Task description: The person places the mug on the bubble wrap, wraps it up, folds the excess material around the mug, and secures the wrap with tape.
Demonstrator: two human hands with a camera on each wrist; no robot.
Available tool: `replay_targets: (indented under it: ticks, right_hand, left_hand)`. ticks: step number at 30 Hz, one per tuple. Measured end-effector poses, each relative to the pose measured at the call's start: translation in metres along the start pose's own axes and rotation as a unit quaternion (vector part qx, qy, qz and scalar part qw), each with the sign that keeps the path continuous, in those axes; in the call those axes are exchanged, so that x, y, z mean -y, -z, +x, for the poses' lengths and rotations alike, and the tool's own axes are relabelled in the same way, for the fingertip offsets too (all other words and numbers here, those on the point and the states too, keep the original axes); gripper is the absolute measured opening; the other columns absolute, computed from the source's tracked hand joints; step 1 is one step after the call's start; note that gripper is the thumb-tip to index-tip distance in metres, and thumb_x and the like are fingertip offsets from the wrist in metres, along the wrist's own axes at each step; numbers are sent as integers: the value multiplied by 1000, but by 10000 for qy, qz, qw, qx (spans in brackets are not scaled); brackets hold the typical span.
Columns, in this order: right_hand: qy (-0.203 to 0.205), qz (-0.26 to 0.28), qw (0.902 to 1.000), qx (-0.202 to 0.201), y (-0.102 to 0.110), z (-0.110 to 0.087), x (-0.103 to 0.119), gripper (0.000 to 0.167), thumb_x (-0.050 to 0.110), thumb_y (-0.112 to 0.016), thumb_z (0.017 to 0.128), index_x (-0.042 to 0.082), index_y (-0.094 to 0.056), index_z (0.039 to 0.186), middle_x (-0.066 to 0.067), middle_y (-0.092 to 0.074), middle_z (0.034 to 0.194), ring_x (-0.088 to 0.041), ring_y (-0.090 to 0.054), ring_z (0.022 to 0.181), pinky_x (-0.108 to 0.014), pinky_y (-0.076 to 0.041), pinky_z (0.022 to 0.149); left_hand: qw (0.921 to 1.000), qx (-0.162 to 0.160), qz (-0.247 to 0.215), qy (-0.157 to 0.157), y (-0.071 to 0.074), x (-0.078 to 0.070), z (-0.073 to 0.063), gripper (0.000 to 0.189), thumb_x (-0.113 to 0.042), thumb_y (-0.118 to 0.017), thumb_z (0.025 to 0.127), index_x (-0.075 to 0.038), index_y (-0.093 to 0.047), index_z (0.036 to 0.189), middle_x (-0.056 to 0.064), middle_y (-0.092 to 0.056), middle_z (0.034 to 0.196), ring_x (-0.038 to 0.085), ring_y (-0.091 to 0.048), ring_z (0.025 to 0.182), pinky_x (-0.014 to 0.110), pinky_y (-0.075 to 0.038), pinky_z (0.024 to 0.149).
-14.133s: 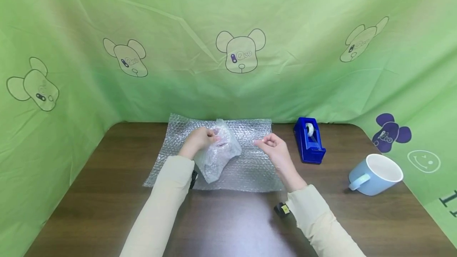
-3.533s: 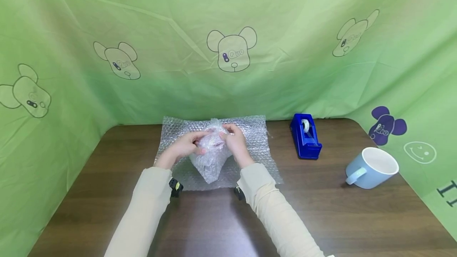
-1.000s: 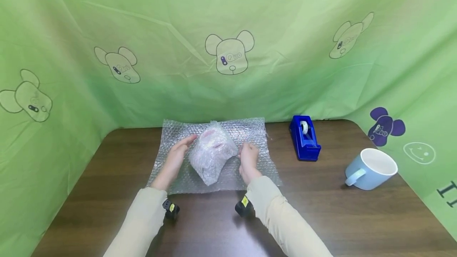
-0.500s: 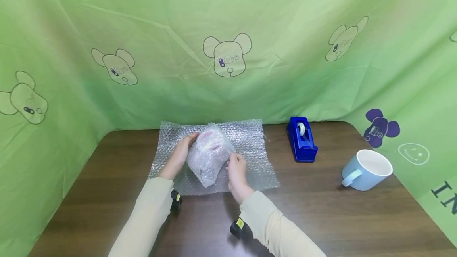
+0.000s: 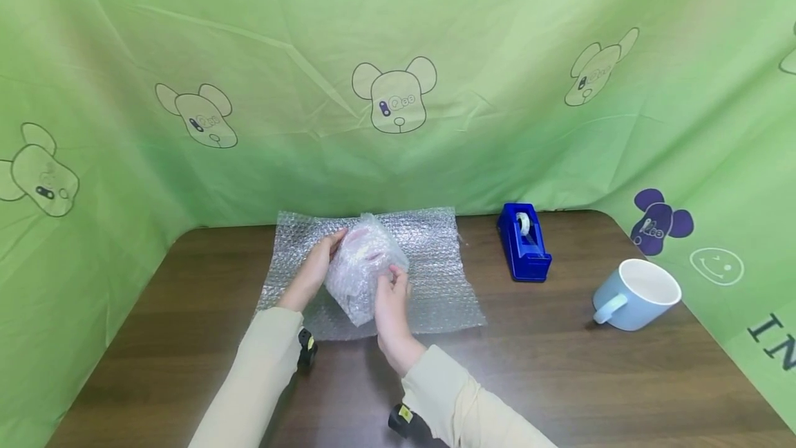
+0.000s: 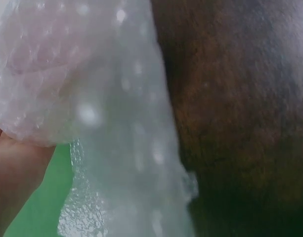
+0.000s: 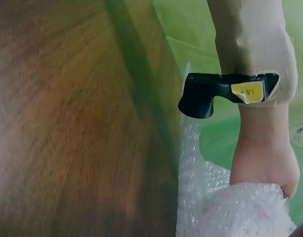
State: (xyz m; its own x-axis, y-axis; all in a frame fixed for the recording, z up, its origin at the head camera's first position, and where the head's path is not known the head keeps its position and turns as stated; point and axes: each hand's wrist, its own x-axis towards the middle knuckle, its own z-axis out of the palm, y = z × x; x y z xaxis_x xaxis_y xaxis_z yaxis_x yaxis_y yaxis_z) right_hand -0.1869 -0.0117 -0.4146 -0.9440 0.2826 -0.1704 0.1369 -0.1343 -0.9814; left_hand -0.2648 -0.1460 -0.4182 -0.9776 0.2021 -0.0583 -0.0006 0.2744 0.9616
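On a flat, clear bubble-wrap sheet (image 5: 435,296) sits a crumpled, clear bubble-wrap bundle (image 5: 357,272), a hand at either side.
The sheet could skid under the bundle if pushed sideways; loose folds might spring open if pressure eases. The left hand (image 5: 316,267) lies extended along the bundle's left, some fingers hidden behind it; the right hand (image 5: 392,303) has bent fingers at its front right, whether pinching film I cannot tell. The bundle's pinkish contents are indistinct.
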Motion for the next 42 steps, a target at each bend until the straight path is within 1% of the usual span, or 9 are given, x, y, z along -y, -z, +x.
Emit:
replay_targets:
  ticks: [3,7,10,14,19,27,31,36,42]
  right_hand:
    - [-26,-290,9995,119,0,-4,0,50,17,-43,92,1,-34,140,-23,-29,147,-39,-30,136,-55,-26,114]
    - [-80,-541,9978,370,2,-2,-1,67,23,-43,94,2,-15,150,-25,-14,156,-42,-13,145,-58,-13,117]
    - [-142,-577,9967,558,3,2,-1,76,28,-42,96,5,1,153,-22,2,160,-42,0,147,-59,-4,118]
    - [-274,-635,9943,812,5,7,0,78,35,-39,98,10,10,153,-16,14,160,-40,9,147,-62,0,116]
    - [-420,-709,9921,948,2,8,0,79,41,-37,98,12,13,152,-15,19,159,-41,13,146,-66,3,113]
    - [-291,114,9967,754,-8,5,-5,81,26,-41,97,4,16,150,-25,6,159,-41,-2,147,-56,-4,119]
    - [-238,-74,9963,823,-8,4,-7,85,25,-44,95,2,15,150,-23,11,159,-40,4,147,-55,-1,119]
    - [-251,-447,9912,1225,-5,5,-8,101,20,-60,86,0,16,149,-21,21,157,-40,13,146,-57,4,118]
    - [-299,-967,9834,1509,-4,6,-8,119,13,-74,75,2,19,149,-22,23,156,-44,10,145,-57,-1,118]
  left_hand:
    - [10000,50,-14,-4,2,3,1,54,-24,-10,102,-2,-22,150,16,-22,158,32,-19,147,43,-14,121]
    - [10000,70,-16,23,5,7,2,54,-25,-9,103,-4,-19,151,17,-21,158,34,-20,147,45,-14,121]
    - [9999,122,-43,46,4,6,3,54,-28,-9,104,-7,-18,152,16,-20,159,33,-19,147,45,-13,121]
    - [9997,105,-6,236,0,4,5,55,-38,-14,104,-14,-20,153,11,-19,160,31,-17,148,47,-12,121]
    - [9989,-72,87,455,-3,3,7,55,-44,-21,103,-17,-28,151,10,-24,159,32,-20,147,50,-14,120]
    - [9982,-279,285,450,2,4,3,57,-49,-28,101,-17,-36,148,11,-30,156,34,-27,144,52,-20,118]
    - [9980,-298,435,356,0,3,2,66,-57,-32,98,-14,-35,148,14,-28,156,36,-25,144,54,-19,117]
    - [9976,-367,428,402,0,7,6,59,-48,-35,100,-10,-38,146,14,-31,155,35,-26,144,53,-20,118]
    - [9969,-526,243,534,-1,6,9,65,-54,-27,101,-7,-42,143,18,-38,151,38,-38,137,53,-30,113]
